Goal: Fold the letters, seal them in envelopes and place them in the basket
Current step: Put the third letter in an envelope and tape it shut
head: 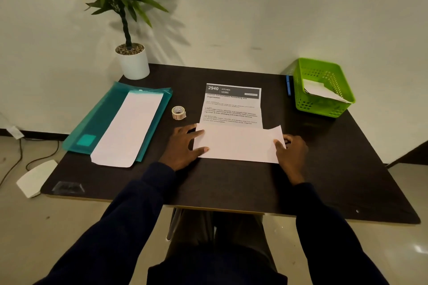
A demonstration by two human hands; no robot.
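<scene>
Left hand (pixel 185 146): fingers spread flat, pressing the left edge of the letter's (pixel 231 109) folded-up near flap. Right hand (pixel 292 151): thumb on top, pinching the flap's right edge. Letter lies at the middle of the table (pixel 335 169), long axis running away from the person, printed heading at the far end. Green basket (pixel 322 109) at far right.

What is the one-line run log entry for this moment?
step: first fold; letter: lower part folded up; left hand: presses left edge; right hand: holds right edge; envelope: on folder; basket: holds paper
</scene>
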